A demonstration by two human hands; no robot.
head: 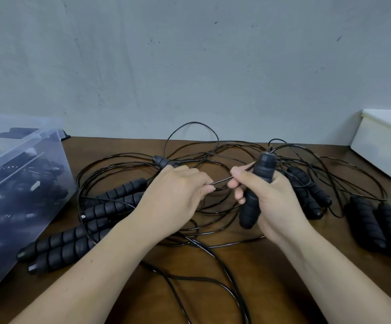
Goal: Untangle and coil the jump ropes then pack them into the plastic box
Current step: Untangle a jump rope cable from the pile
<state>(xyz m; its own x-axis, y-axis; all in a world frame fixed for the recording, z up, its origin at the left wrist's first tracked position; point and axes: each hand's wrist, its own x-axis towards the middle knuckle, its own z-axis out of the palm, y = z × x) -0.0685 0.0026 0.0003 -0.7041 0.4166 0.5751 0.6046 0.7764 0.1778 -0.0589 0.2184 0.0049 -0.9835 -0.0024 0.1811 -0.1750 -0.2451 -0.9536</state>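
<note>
A tangle of thin black jump rope cords [204,155] spreads over the brown table [271,277]. My right hand [276,204] grips one black foam handle [257,190] upright, and its thumb and forefinger also pinch a stretch of cord. My left hand [175,197] pinches the same cord [221,182] a short way to the left, so the piece runs taut between both hands. Several more foam handles [73,239] lie at the left. The clear plastic box [19,195] stands at the far left, with dark ropes inside.
Two handle pairs lie at the right, one [311,195] just behind my right hand and one [376,230] near the table's right side. A white bin [381,146] stands at the back right. A grey wall [190,66] runs along the table's back. Cord loops trail toward the front edge.
</note>
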